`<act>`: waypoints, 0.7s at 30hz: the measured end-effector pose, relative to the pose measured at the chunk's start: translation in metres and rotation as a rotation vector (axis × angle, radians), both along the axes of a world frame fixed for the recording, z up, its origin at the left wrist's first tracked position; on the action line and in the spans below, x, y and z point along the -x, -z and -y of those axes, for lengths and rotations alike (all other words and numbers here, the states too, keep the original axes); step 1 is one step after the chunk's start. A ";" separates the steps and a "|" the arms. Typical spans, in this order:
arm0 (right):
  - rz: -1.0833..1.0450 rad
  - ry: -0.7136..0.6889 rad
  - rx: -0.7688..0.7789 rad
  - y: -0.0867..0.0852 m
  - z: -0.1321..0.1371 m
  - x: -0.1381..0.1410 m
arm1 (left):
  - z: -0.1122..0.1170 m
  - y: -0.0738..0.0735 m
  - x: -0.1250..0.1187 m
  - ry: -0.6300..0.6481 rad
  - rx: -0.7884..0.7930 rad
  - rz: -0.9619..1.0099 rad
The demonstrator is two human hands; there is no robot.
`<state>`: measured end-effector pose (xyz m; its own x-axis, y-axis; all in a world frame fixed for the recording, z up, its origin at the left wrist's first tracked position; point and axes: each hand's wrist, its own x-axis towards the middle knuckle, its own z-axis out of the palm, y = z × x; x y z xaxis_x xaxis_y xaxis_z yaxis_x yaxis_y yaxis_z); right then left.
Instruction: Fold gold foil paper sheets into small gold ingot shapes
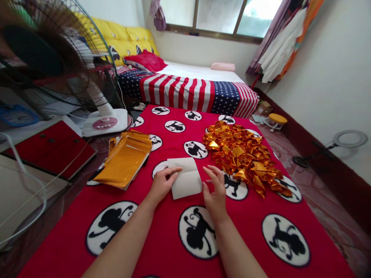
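A pale sheet of paper [186,184] with a crease across its middle lies on the red cloth in front of me. At its left edge, my left hand [164,183] grips it, thumb and index finger over the paper and the other fingers curled. My right hand [215,191] is by the right edge with its fingers apart; its thumb is close to the paper's corner, and I cannot tell whether it touches. To the left lies a stack of gold paper sheets [124,160]. On the right spreads a heap of folded shiny gold foil pieces [237,152].
The red cloth [162,239] with monkey prints covers the surface under my hands. A fan [106,121] stands at the left beside a red-fronted cabinet [50,146]. Behind are a bed with a flag-patterned cover [185,92], a yellow stool [277,118] and a ring-shaped stand [349,138].
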<state>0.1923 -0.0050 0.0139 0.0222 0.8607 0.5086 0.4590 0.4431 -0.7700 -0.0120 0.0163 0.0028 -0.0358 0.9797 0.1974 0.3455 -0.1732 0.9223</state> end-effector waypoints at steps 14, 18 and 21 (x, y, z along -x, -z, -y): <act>0.193 -0.372 -0.022 0.007 -0.008 -0.005 | -0.003 0.004 0.002 -0.076 -0.088 -0.115; 0.199 -0.316 0.034 0.009 -0.006 -0.006 | -0.001 0.005 0.010 -0.181 -0.133 -0.070; 0.197 -0.300 0.056 0.010 -0.006 -0.006 | 0.006 -0.001 0.018 0.009 -0.192 -0.123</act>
